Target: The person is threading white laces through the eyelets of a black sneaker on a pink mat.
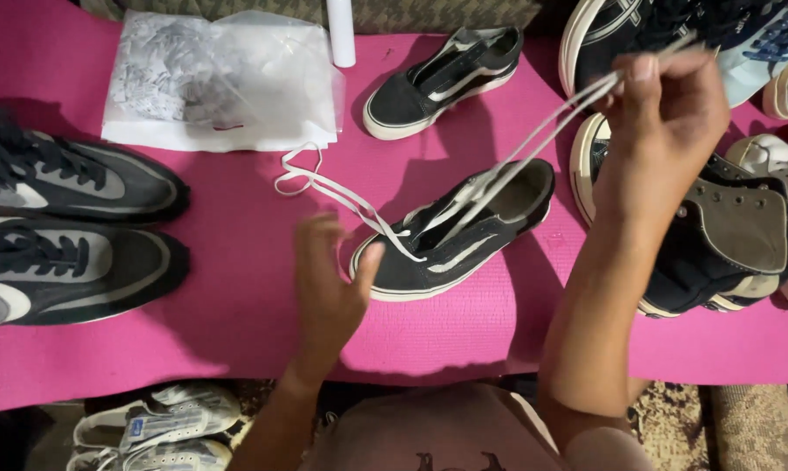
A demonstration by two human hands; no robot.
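Currently: pink mat (237, 349) covers the surface, everything sits on it. Left edge: pair of dark grey running shoes (63, 227) with black laces, side by side, toes pointing right. Right edge: black high-top sneaker (725, 244) with cream sole, lying partly under the right forearm, more shoes crowded behind it. Top left: clear plastic bag (220, 78) with crumpled paper inside. Centre: black low-top skate shoe (464, 235) with white side stripe, toe toward lower left; its mate (442, 78) sits further back, near the bag.

Right hand (664, 131) raised above the high-top, fingers pinched shut on the white shoelace (533, 148), both strands pulled taut up from the centre shoe's eyelets. Loose lace end trails across the mat toward the bag. Left hand (329, 279) open, fingers spread, holding nothing, thumb just beside the centre shoe's toe; motion-blurred. Hands well apart.
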